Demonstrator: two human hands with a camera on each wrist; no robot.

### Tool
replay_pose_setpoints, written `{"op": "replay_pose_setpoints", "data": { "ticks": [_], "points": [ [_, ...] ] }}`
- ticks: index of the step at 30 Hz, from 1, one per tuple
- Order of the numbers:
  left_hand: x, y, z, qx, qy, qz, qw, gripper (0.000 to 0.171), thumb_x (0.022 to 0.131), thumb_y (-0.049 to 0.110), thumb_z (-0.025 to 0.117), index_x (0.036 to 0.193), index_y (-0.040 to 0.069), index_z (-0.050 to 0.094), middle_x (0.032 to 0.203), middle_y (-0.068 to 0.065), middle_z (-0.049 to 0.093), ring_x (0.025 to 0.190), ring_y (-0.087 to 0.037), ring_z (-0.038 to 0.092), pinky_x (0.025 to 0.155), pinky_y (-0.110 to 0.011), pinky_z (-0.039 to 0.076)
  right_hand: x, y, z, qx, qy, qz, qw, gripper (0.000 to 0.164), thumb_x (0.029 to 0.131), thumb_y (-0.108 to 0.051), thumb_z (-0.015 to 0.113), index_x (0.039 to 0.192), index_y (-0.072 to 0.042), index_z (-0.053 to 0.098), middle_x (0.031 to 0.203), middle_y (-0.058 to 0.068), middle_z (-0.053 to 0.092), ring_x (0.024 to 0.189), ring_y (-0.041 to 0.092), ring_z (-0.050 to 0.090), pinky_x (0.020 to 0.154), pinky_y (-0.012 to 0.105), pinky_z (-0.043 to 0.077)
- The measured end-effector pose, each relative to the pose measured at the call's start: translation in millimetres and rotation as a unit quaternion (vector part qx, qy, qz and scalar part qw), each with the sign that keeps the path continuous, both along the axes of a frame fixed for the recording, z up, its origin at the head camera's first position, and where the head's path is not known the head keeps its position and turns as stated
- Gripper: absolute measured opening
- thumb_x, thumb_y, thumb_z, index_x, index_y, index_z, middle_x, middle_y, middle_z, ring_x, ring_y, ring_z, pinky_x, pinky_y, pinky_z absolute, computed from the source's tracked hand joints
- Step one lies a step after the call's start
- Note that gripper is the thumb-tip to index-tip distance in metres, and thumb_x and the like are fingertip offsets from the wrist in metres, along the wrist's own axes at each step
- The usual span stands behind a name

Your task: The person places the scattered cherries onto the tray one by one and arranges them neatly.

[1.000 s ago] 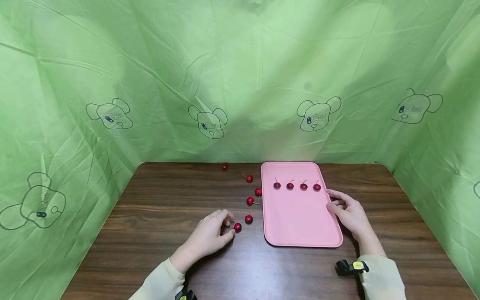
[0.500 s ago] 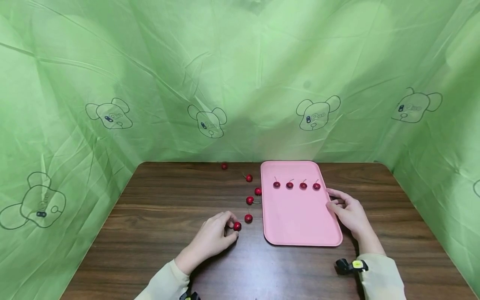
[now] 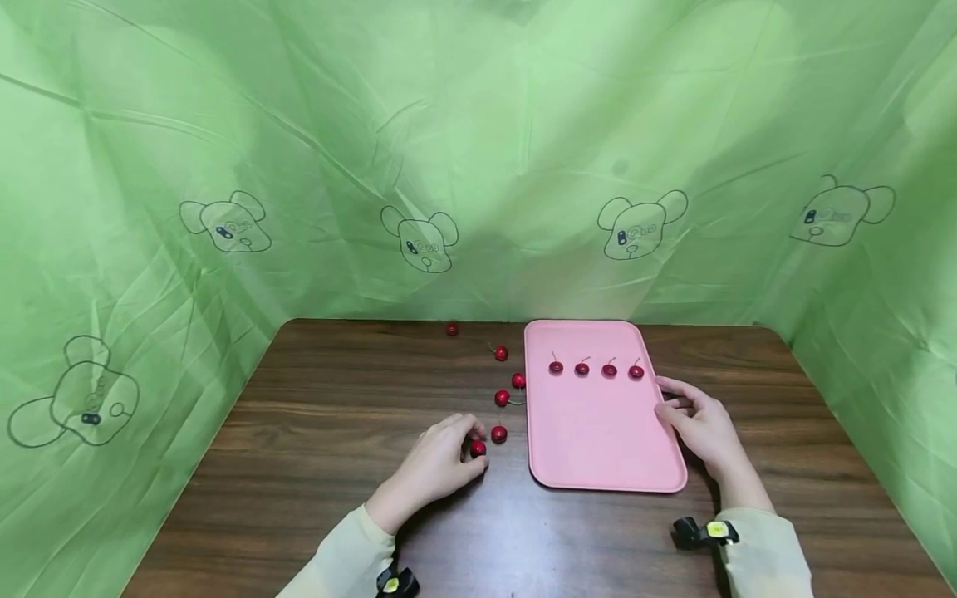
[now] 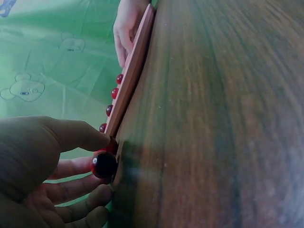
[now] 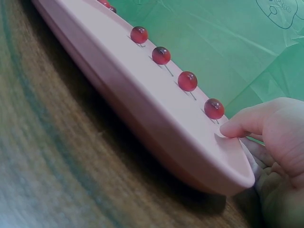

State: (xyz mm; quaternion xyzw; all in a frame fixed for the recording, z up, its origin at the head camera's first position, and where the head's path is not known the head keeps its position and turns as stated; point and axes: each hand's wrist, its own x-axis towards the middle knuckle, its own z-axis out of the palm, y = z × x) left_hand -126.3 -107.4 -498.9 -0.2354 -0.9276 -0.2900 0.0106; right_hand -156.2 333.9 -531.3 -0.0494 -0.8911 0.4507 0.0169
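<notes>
My left hand [image 3: 437,461] is lowered to the table around a red cherry [image 3: 478,448], with thumb and fingers parted on either side of it. In the left wrist view, the thumb [image 4: 80,135] lies above this cherry [image 4: 103,165] and the other fingers spread behind and below; firm contact is not plain. My right hand [image 3: 703,428] holds the right rim of a pink tray [image 3: 606,448]. Its thumb [image 5: 237,126] lies over the rim, with the other fingers outside. A row of several cherries [image 3: 582,369] with stems runs across the tray's upper part.
Several loose cherries lie left of the tray, including one close by the left hand [image 3: 498,434], one touching or nearly touching the rim [image 3: 518,380], and one at the table's back edge [image 3: 452,329]. Green cloth [image 3: 478,124] hangs around the brown wooden table [image 3: 314,415].
My left hand has moved a little to the right, so its thumb and fingers now reach around the nearest cherry. The right hand stays on the tray rim. The head view has shifted slightly.
</notes>
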Motion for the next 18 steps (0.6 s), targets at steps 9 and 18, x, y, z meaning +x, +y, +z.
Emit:
{"op": "replay_pose_setpoints", "data": {
  "ticks": [9,18],
  "points": [
    [-6.6,-8,-7.7,0.063,-0.034,-0.019,0.9973,0.027,0.086,0.013,0.088,0.108,0.011,0.073,0.094,0.001,0.066,0.074,-0.012,0.062,0.067,-0.024,0.051,-1.6,1,-0.3,0.006,-0.004,0.0,1.0,0.052,0.107,-0.023,0.071,0.155,-0.008,0.061,0.122,0.019,0.072,0.099,0.018,0.064,0.076,0.024,0.054],
    [-11.4,-14,-11.0,0.076,-0.061,-0.029,0.9948,0.025,0.088,0.014,0.088,0.109,0.012,0.074,0.095,0.001,0.065,0.074,-0.012,0.06,0.067,-0.025,0.05,-1.3,1,-0.2,0.008,-0.011,0.002,1.0,0.053,0.108,-0.025,0.07,0.156,-0.009,0.059,0.124,0.02,0.071,0.103,0.023,0.064,0.076,0.025,0.054]
  ]
}}
